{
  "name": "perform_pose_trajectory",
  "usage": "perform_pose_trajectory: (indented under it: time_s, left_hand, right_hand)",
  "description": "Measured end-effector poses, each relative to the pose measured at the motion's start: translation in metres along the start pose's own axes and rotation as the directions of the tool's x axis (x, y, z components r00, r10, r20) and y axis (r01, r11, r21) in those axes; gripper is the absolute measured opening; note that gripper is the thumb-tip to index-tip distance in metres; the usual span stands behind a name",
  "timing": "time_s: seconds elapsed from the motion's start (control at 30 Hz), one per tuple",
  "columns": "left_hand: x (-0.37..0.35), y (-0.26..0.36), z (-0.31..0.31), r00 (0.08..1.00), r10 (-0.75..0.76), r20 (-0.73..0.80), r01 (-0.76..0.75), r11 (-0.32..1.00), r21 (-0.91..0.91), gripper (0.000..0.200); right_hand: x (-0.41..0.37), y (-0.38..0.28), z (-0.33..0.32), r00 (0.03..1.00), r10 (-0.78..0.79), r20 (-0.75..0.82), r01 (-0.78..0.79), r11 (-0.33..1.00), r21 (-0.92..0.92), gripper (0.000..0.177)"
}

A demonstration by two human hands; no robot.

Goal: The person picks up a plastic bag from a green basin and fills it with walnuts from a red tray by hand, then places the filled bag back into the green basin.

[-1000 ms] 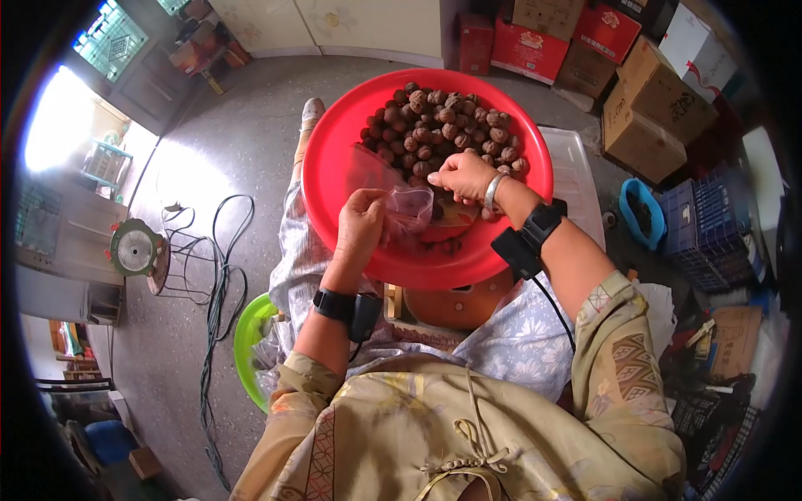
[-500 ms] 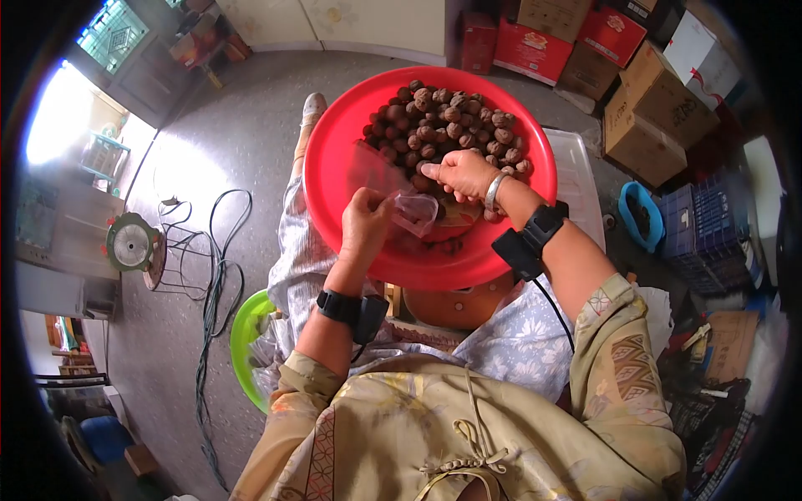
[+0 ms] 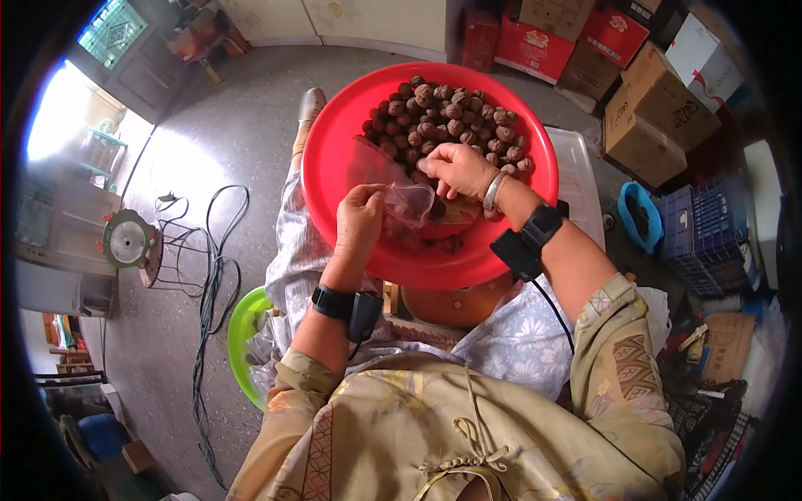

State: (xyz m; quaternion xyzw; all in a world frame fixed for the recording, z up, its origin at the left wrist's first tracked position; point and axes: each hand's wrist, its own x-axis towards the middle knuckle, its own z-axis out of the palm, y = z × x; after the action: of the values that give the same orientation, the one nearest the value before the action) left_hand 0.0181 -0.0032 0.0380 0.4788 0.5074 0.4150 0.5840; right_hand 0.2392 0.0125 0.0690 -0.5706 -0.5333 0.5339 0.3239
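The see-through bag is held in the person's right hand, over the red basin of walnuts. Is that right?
Not quite, it's the other hand: the head view shows the left hand holding the see-through bag, over the red basin of walnuts.

The camera is worn on the head. From above and behind the grip of the left hand (image 3: 360, 222), with the right hand (image 3: 460, 174) beside it, it looks forward and steeply down, quite near, in a wide, round-edged view.
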Motion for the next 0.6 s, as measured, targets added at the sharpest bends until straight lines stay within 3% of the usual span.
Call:
perform_pose_trajectory:
  time_s: [0.07,0.13,0.2,0.23,0.27,0.33,0.47,0.53,0.6]
  left_hand:
    - [0.001,-0.002,-0.001,1.000,0.024,0.006,-0.024,0.999,0.020,0.018]
    - [0.002,-0.002,-0.002,0.999,0.049,0.013,-0.049,0.998,0.042,0.018]
    - [0.001,-0.001,-0.003,0.998,0.056,0.003,-0.056,0.998,0.025,0.017]
    - [0.002,-0.002,-0.003,0.998,0.055,0.005,-0.055,0.998,0.026,0.017]
    - [0.002,-0.003,-0.003,0.998,0.053,0.019,-0.053,0.999,0.011,0.017]
    - [0.001,-0.001,-0.002,0.998,0.050,0.034,-0.050,0.999,-0.003,0.017]
    - [-0.003,0.004,0.002,0.999,0.027,0.048,-0.026,1.000,-0.015,0.020]
    - [-0.003,0.003,0.001,0.998,0.022,0.053,-0.020,0.999,-0.026,0.021]
    - [0.000,0.001,0.001,0.997,0.003,0.080,0.001,0.999,-0.044,0.018]
  right_hand:
    - [0.019,0.038,0.000,0.997,0.034,-0.068,-0.051,0.962,-0.267,0.028]
    - [0.024,0.067,0.004,0.992,-0.128,-0.016,0.096,0.816,-0.570,0.027]
    - [0.026,0.085,0.015,0.987,-0.135,0.092,0.158,0.648,-0.745,0.033]
    - [0.016,0.070,0.020,0.992,0.036,0.118,0.071,0.615,-0.785,0.037]
    - [0.031,0.092,0.027,0.979,0.110,0.174,0.085,0.552,-0.829,0.043]
    - [0.020,0.087,0.034,0.976,0.113,0.186,0.103,0.514,-0.852,0.052]
    - [0.024,0.086,0.036,0.972,0.155,0.178,0.094,0.436,-0.895,0.046]
    - [0.037,0.106,0.035,0.915,0.296,0.274,0.192,0.277,-0.942,0.043]
    - [0.040,0.118,0.032,0.899,0.360,0.249,0.144,0.293,-0.945,0.042]
